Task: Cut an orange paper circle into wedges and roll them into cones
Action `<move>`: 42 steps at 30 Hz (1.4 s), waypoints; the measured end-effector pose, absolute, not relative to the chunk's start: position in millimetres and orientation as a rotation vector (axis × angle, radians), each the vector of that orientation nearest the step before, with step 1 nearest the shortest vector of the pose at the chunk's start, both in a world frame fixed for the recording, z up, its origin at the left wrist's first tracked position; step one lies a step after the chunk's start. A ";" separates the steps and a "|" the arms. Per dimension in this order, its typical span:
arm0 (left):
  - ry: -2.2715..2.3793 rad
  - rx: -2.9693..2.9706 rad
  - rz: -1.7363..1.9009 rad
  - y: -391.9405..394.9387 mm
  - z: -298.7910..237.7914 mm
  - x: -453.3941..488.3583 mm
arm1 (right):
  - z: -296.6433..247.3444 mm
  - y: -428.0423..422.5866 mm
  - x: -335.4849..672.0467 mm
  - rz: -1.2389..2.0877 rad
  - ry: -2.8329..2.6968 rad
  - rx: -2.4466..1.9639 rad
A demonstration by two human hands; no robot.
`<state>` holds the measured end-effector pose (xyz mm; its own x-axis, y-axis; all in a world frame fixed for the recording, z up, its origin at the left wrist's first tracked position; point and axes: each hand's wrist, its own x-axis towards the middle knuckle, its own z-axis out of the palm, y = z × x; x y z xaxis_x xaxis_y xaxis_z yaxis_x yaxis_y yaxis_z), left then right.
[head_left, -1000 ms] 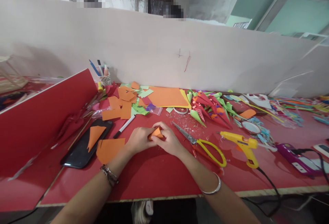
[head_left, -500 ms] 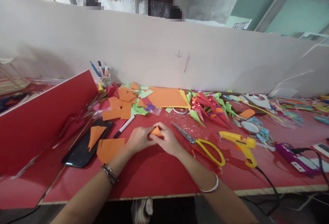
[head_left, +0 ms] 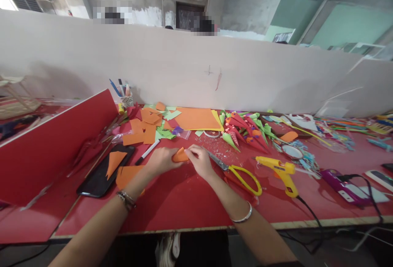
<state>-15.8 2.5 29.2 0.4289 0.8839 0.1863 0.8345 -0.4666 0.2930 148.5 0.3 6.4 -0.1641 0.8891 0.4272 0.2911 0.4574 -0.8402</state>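
A small rolled piece of orange paper (head_left: 179, 155) is held between my two hands above the red table. My left hand (head_left: 161, 161) is closed around its left side. At its right end, the fingers of my right hand (head_left: 199, 160) pinch the edge. Just right of my right hand lie scissors (head_left: 245, 178) with yellow handles. Left of my left hand are a white marker (head_left: 147, 152) with a black cap and a flat orange sheet (head_left: 130, 176), partly hidden by my forearm. An orange paper cone (head_left: 115, 162) rests on a black phone (head_left: 104, 173).
A yellow glue gun (head_left: 278, 171) lies at the right, its cord running over the table edge, near a purple power strip (head_left: 344, 187). Finished-looking paper cones (head_left: 245, 130) pile up behind. Orange sheets (head_left: 196, 118) lie at the back. A red board (head_left: 58, 144) stands at left.
My right hand has shifted slightly off the orange paper toward its right end, so more of the paper shows. The whole view has tilted up a little.
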 end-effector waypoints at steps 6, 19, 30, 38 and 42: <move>1.633 2.421 0.504 -10.2 48.4 -45.2 | 4.2 3.4 153.5 0.772 -1.670 -1.056; 1.320 1.758 0.988 -38.8 35.6 -44.1 | 2.9 -2.9 148.7 0.818 -1.827 -1.020; 2.664 2.235 0.417 -36.1 52.7 -149.1 | 0.7 -5.3 147.1 0.777 -2.014 -0.982; 2.524 2.194 0.264 -27.5 33.6 -160.4 | -1.6 -6.4 143.3 0.737 -2.183 -0.988; 2.442 2.142 0.312 -26.4 31.8 -169.8 | 1.3 -12.3 118.0 0.720 -2.275 -0.955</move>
